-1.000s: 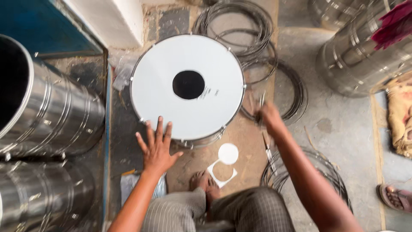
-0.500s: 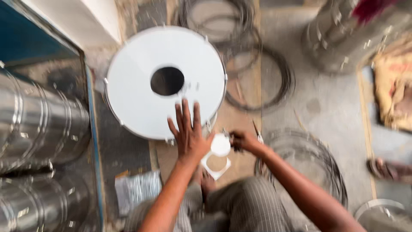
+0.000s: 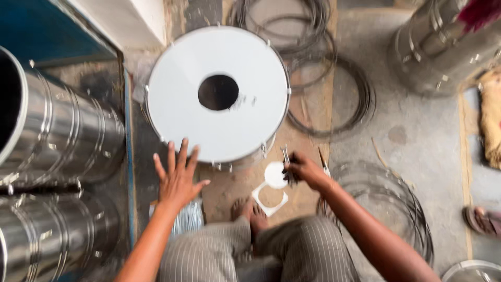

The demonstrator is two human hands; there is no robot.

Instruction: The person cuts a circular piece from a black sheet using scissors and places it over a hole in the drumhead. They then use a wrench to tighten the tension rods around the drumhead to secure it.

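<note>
Since half a second ago our left hand (image 3: 177, 177) has slid off the middle of the drum's near rim and now hangs with fingers spread wide, gripping nothing, just off the lower-left edge of the white drumhead (image 3: 217, 94). Going left to right, two shiny steel drum shells (image 3: 57, 141) lie stacked on their sides at the far left, beside a blue panel. At centre the drum stands upright on the floor, its white skin pierced by a round black hole (image 3: 218, 92), with small tension lugs around the rim. Below it, our bare feet (image 3: 249, 211) rest by a white square offcut (image 3: 270, 201) with a circle cut from it, and a white disc (image 3: 275, 175) lies just beside our right hand (image 3: 305, 169). That hand is closed on a small dark metal tool (image 3: 286, 156), its exact kind too blurred to tell; a second ago it was raised by the drum's right rim, and it has come down toward the disc. Wire hoops (image 3: 334, 94) coil on the concrete floor to the right, and another steel shell (image 3: 438, 47) stands at far right. We judge the work has shifted from drum to cutout.
</note>
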